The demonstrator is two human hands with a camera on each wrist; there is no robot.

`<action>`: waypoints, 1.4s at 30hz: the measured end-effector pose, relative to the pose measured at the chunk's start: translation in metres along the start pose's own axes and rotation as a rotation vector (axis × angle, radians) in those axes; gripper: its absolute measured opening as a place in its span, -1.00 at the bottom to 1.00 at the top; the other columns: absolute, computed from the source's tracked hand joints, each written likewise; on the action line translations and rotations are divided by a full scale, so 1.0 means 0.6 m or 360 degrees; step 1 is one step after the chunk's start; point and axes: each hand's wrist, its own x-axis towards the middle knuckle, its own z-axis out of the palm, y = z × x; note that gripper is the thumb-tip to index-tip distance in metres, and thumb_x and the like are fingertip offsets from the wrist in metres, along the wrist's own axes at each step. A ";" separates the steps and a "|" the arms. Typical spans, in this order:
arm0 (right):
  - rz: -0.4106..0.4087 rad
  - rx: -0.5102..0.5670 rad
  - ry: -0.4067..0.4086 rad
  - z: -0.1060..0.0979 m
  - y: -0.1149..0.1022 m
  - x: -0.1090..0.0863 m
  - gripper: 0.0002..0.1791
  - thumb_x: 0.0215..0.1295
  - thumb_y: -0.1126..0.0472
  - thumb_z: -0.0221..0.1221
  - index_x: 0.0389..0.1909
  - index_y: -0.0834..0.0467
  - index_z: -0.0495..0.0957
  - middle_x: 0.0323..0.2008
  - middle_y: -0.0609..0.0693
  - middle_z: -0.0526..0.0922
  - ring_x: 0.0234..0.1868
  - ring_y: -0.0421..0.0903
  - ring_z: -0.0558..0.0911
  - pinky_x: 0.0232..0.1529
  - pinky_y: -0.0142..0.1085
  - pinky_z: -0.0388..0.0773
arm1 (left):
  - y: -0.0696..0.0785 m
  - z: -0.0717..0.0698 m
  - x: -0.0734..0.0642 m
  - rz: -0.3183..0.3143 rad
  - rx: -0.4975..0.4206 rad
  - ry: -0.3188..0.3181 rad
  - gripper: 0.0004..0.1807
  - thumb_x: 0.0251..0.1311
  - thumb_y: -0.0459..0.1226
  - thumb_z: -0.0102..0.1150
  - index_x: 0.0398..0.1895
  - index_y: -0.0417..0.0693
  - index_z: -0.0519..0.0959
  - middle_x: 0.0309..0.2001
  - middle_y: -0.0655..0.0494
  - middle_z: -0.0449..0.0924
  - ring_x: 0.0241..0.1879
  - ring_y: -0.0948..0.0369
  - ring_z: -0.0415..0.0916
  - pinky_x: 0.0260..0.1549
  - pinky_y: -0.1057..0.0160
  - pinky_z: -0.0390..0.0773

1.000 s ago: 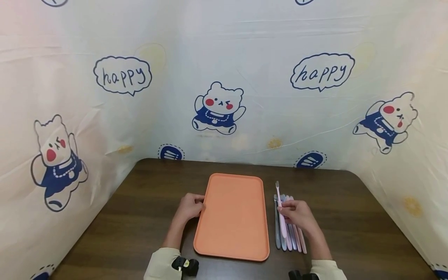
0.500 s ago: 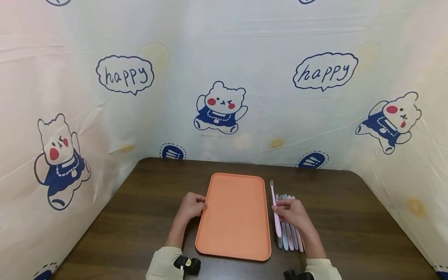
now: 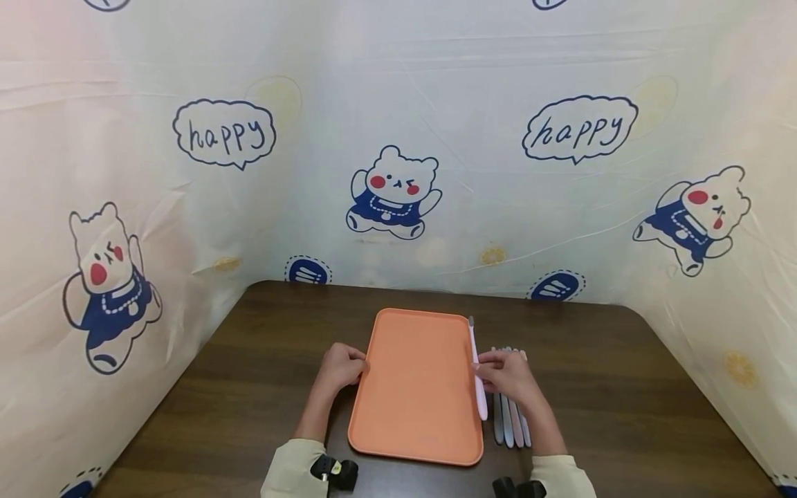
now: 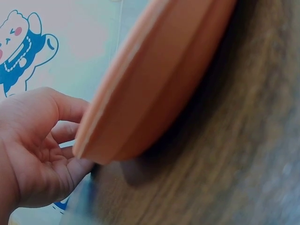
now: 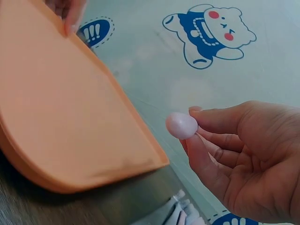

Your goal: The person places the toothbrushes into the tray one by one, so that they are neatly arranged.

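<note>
By the right hand [image 3: 507, 379], a brush [image 3: 480, 391] is pinched near mid-length, probably for balance, along the tray's [image 3: 415, 387] right edge. The tray's left edge is gripped by the left hand [image 3: 341, 366], seemingly for steadiness. Other brushes [image 3: 508, 422] are bunched on the table [image 3: 629, 373], beyond the tray's right edge.

Fingers [image 4: 72, 108] — at the orange tray [image 4: 140, 93]
</note>
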 end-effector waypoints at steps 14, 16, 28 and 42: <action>-0.0054 0.0046 -0.0030 0.032 -0.013 0.010 -0.69 0.30 0.34 0.28 -0.01 0.45 0.62 -0.25 0.22 0.76 -0.45 -0.17 0.68 -0.35 -0.20 0.75 | 0.003 -0.005 -0.002 -0.0005 -0.0011 0.0004 -0.77 0.05 -0.44 0.25 -0.23 -0.33 0.77 -0.37 -0.12 0.77 -0.55 0.26 0.64 -0.54 0.33 0.64; -0.0060 0.0070 -0.0053 0.035 -0.013 0.011 -0.69 0.32 0.33 0.27 0.00 0.45 0.61 -0.25 0.22 0.76 -0.45 -0.17 0.67 -0.36 -0.21 0.75 | 0.002 -0.007 -0.001 -0.0008 0.0003 0.0003 -0.77 0.05 -0.43 0.25 -0.23 -0.31 0.77 -0.38 -0.10 0.77 -0.56 0.26 0.63 -0.54 0.32 0.63; -0.0086 0.0169 -0.0088 0.053 -0.020 0.011 -0.71 0.31 0.35 0.25 -0.03 0.45 0.62 -0.29 0.18 0.75 -0.44 -0.17 0.66 -0.35 -0.18 0.74 | -0.002 -0.002 0.003 -0.0035 0.0041 0.0003 -0.78 0.05 -0.41 0.24 -0.25 -0.24 0.79 -0.44 0.02 0.75 -0.60 0.29 0.56 -0.56 0.34 0.57; -0.0014 0.0247 -0.0060 0.079 -0.026 0.019 -0.77 0.26 0.36 0.29 -0.12 0.42 0.63 -0.34 0.15 0.75 -0.47 -0.16 0.65 -0.39 -0.24 0.72 | 0.004 0.000 0.001 -0.0033 0.0076 0.0006 -0.80 0.08 -0.40 0.24 -0.25 -0.23 0.79 -0.38 -0.03 0.76 -0.57 0.28 0.58 -0.54 0.34 0.59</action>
